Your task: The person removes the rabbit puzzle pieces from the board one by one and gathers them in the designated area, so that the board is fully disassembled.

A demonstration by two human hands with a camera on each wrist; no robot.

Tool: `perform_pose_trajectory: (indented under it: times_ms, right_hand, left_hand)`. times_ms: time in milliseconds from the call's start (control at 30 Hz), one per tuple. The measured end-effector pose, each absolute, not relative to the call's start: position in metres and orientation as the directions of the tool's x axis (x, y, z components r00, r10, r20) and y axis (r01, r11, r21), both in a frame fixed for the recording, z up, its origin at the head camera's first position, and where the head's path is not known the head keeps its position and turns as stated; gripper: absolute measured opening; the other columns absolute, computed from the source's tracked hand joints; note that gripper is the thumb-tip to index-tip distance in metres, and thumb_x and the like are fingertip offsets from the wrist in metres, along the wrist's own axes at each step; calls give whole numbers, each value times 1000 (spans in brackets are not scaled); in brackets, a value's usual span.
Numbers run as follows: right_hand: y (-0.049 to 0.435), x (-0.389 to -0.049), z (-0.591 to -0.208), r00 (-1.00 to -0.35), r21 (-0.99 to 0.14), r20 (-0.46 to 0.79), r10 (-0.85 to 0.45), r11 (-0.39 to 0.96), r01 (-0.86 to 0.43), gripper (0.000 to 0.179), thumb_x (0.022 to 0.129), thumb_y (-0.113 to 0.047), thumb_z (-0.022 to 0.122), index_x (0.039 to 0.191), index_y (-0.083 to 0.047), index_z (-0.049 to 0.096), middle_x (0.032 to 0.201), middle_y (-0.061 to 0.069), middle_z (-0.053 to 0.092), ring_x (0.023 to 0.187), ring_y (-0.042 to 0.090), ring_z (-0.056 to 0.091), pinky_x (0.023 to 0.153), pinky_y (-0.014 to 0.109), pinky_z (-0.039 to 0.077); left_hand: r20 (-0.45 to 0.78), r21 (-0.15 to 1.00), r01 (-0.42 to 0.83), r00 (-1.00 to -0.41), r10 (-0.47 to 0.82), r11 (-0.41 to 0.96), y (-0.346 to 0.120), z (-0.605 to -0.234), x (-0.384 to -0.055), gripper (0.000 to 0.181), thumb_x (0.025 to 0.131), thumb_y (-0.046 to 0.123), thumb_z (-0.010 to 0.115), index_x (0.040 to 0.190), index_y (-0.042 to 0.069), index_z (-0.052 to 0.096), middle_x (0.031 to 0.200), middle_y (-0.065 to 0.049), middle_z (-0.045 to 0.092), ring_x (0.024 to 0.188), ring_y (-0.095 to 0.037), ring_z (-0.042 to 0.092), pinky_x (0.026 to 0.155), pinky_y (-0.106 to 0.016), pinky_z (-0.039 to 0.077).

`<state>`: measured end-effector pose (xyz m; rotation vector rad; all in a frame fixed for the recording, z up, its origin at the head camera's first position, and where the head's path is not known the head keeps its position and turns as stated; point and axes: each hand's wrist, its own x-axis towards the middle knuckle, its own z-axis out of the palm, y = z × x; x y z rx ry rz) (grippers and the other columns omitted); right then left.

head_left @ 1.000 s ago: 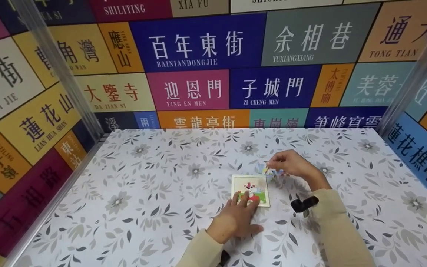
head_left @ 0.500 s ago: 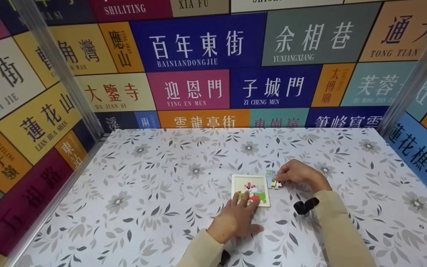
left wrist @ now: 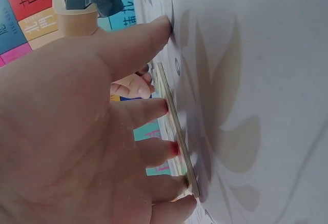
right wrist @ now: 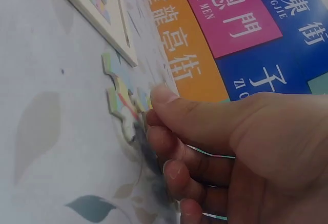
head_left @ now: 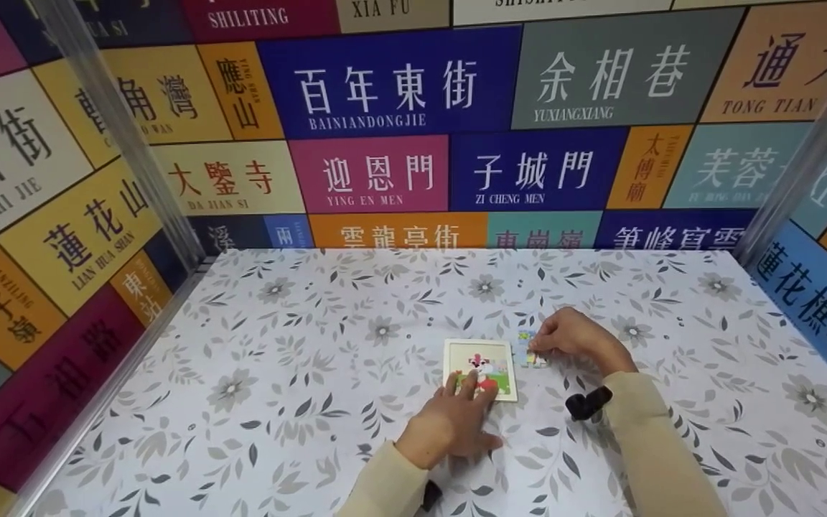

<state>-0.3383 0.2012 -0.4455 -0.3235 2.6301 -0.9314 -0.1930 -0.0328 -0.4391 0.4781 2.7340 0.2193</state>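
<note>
A framed jigsaw puzzle tray (head_left: 478, 342) lies flat on the flower-and-leaf patterned counter (head_left: 298, 373), in front of the person and a little right of the middle of the head view. Inside its cream rim, a cartoon animal picture (head_left: 479, 363) with red and green parts shows above the fingers; the inset behind the figure's head is plain and pale. The left hand (head_left: 449, 425) rests on the lower part of the tray, its grip released: the fingers lie spread and fairly straight over the picture and near edge, while the thumb is set out to the side, off the tray. Just beside the tray's right edge lies a small cluster of jigsaw pieces (head_left: 525, 355), light blue, yellow and green with touches of red and white; their exact number is hard to make out. The right hand (head_left: 577, 336) is at these pieces, with thumb and index fingertip brought together at their right side and the other fingers curled below. Whether its grip is grasping one of them cannot be told, since the thumb hides the contact. Both arms wear beige sleeves (head_left: 661, 445), and a black wrist device (head_left: 589, 403) shows at the right cuff. Beyond the counter stands a wall of coloured place-name panels (head_left: 390, 79), with clear posts (head_left: 126, 143) at the corners.
</note>
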Motion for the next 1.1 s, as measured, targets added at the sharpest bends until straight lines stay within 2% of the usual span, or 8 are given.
perform_pose_trajectory:
  times_ms: [233, 433, 633, 867, 1100]
  right_hand:
    - [186, -335, -435, -927, -654, -219, -306, 751, -93, 17, 93, -23, 71, 91, -6, 74, 79, 1, 70, 69, 13, 55, 62, 26, 44]
    - [165, -330, -439, -905, -707, -142, -402, 681, -192, 20, 96, -25, 67, 99, -7, 74, 83, 4, 69, 68, 13, 55, 62, 27, 46]
    - [148, -329, -450, -870, -770, -163, -466, 611, -183, 24, 96, -29, 68, 106, -8, 76, 90, 6, 72, 75, 14, 60, 67, 27, 49]
    - [142, -329, -464, -835, -813, -144, -531, 545, -206, 24, 98, -21, 66, 111, -2, 74, 99, 11, 75, 79, 9, 61, 74, 25, 51]
    - [143, -329, -465, -812, -804, -134, -568, 541, -246, 23, 98, -15, 64, 113, -1, 74, 108, 16, 75, 82, 7, 61, 75, 25, 49]
  left_hand:
    - [-333, 220, 318, -864, 377, 922, -34, -439, -194, 80, 93, 54, 63, 159, 26, 28, 168, 7, 22, 155, -39, 19, 123, -50, 28]
    - [-307, 191, 347, -868, 391, 918, -32, -440, -194, 81, 92, 54, 64, 159, 22, 30, 167, 4, 25, 152, -44, 23, 122, -51, 30]
    - [-291, 155, 370, -869, 400, 916, -29, -441, -194, 82, 93, 55, 63, 158, 18, 30, 167, 0, 27, 152, -43, 24, 123, -51, 28]
    - [-288, 171, 378, -864, 413, 910, -26, -442, -195, 83, 93, 53, 63, 158, 14, 30, 167, -4, 27, 153, -40, 22, 122, -50, 29]
    - [-244, 84, 413, -874, 420, 907, -19, -444, -194, 77, 93, 57, 62, 152, 14, 37, 165, 0, 31, 148, -45, 32, 116, -54, 38]
